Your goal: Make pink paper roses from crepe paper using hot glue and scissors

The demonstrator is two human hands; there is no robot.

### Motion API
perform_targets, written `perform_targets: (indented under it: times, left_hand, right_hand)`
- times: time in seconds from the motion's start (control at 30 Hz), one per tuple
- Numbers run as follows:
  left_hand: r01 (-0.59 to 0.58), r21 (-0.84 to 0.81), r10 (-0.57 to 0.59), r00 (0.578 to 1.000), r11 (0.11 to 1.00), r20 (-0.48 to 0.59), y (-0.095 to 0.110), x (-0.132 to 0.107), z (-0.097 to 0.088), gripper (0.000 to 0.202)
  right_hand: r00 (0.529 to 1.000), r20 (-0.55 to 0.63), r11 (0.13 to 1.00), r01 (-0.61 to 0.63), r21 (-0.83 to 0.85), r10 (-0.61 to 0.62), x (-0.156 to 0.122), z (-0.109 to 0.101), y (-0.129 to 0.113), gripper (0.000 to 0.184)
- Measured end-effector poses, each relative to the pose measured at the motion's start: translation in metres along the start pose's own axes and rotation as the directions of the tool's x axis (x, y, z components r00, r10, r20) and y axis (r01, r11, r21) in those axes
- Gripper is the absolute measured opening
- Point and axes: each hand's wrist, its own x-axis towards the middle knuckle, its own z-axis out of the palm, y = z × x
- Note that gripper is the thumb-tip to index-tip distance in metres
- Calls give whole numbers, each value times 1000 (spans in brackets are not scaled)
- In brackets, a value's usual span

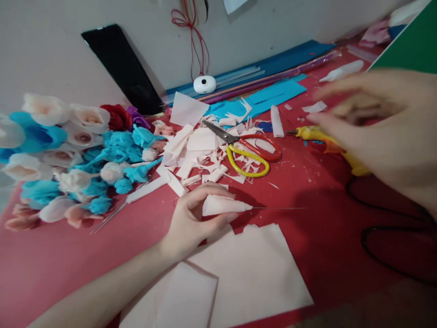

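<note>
My left hand (194,218) is closed round a small pale pink paper cone (223,205) on a thin wire (283,208) that sticks out to the right. It hovers just above sheets of pale pink crepe paper (252,269). My right hand (385,123) is raised at the right, blurred by motion, fingers spread and reaching left over a yellow glue gun (319,134). It holds nothing that I can see.
Red-and-yellow scissors (249,150) lie among paper scraps (198,155) on the red table (307,196). Finished paper flowers (68,155) in blue, white and pink are piled at the left. A black cable (378,246) loops at the right. Blue paper (273,93) lies by the wall.
</note>
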Motion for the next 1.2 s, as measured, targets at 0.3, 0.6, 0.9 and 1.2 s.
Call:
perform_targets:
  times: [0.3,0.6,0.9,1.2]
  left_hand:
    - [-55,8,55,998,998,34,-2,-1,-1,24]
    - [-98,46,90,985,994,145,-4,-1,-5,23]
    - [-88,65,79,988,994,129,-3,-1,-2,26]
    - [-99,148,78,987,984,142,1,-2,2,18]
  right_hand:
    - [859,323,893,283,349,-398,-27,28,-20,23]
    - [870,330,839,156,521,-366,-48,46,-43,9]
    - [902,212,844,239,480,-376,-52,47,-45,7]
    - [878,188,852,343,395,-441,-53,43,-45,8]
